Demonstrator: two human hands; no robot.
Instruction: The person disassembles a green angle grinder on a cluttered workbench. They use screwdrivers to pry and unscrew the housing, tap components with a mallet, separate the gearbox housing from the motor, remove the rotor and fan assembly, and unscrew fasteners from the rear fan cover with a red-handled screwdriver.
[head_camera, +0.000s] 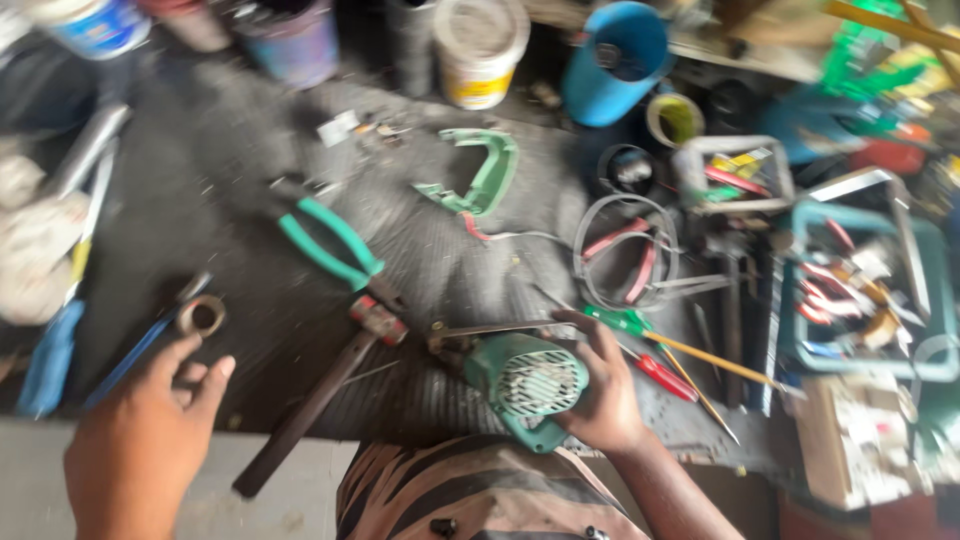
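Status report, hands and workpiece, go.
Right hand gripping green power-tool motor housing. Left hand open, empty, near small tape roll. Hammer and green-handled pliers lie between them.

Head view, blurred. Your right hand (600, 390) grips green motor housing (525, 385), vented end facing you, resting on dark ribbed mat (230, 220). Your left hand (140, 450) hovers open near small tape roll (201, 316) and blue-handled tool (130, 355). Hammer (320, 400) lies diagonally between your hands. Green-handled pliers (330, 243) lie above hammer; green handle shell (480, 175) further back. Screwdrivers (650, 350) just beside right hand. Teal tray (935, 300) of parts at right; buckets (480, 50) along far edge.
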